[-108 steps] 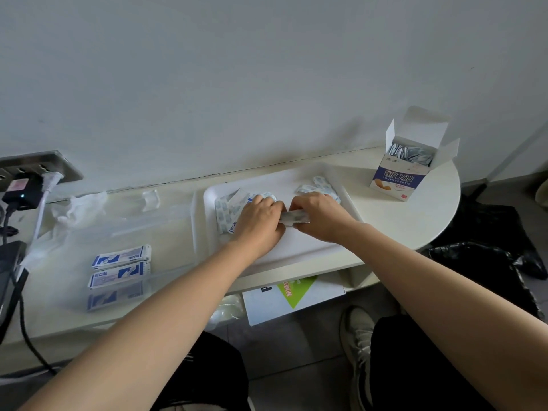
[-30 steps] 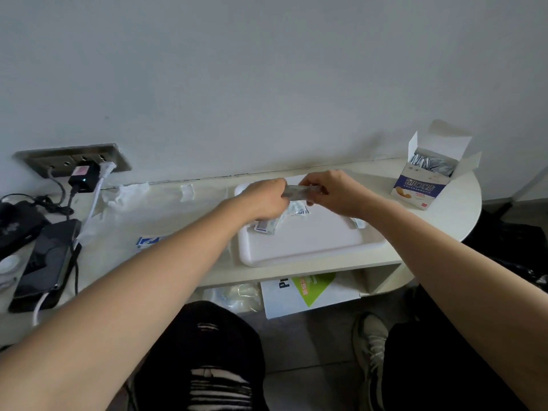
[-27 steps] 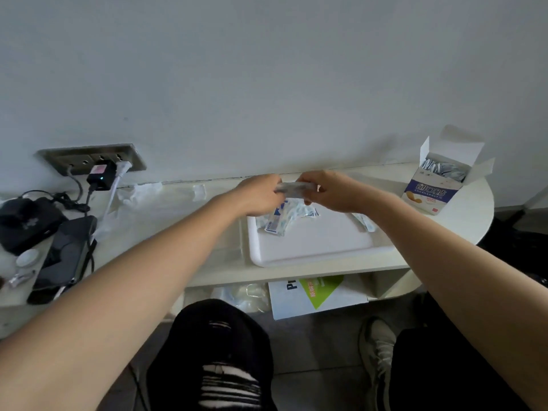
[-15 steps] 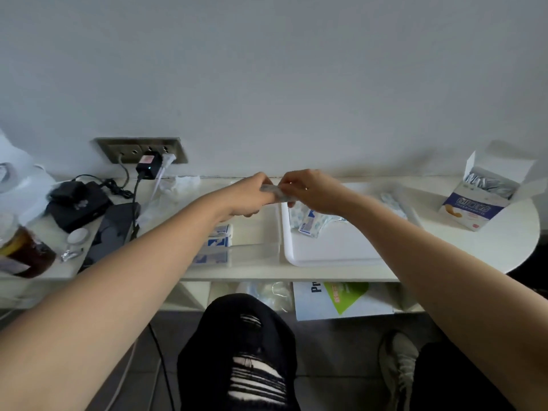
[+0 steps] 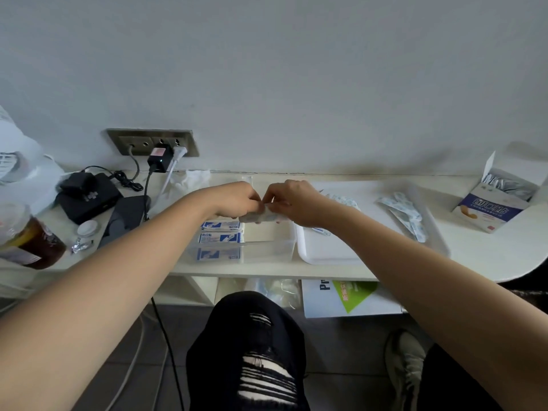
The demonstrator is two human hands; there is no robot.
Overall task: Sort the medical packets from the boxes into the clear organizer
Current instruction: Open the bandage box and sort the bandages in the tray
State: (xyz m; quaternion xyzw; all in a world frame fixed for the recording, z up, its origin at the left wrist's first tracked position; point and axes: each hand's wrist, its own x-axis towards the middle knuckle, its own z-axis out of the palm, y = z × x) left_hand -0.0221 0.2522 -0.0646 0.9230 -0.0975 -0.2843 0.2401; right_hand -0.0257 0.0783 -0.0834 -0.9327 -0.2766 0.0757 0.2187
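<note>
My left hand [image 5: 237,200] and my right hand [image 5: 292,201] together hold a small stack of pale packets [image 5: 261,216] above the clear organizer [image 5: 267,247]. Each hand grips one end of the stack. In the organizer's left compartment lie blue-and-white packets [image 5: 221,237]; the right compartment under the stack looks bare. To the right, a white tray [image 5: 326,253] carries loose packets [image 5: 406,213]. An open blue-and-white box [image 5: 492,207] with silver packets inside stands at the far right of the shelf.
A wall socket strip [image 5: 151,142] with plugs and cables sits at the back left. A black device [image 5: 86,197], a dark phone [image 5: 124,218], a brown jar [image 5: 26,235] and a crumpled tissue [image 5: 192,180] crowd the left. A white-and-green paper box [image 5: 347,298] lies under the shelf.
Both hands lifted the stack of packets off the white tray and carried it left. It is now over the organizer's right compartment. My head turned left too.
</note>
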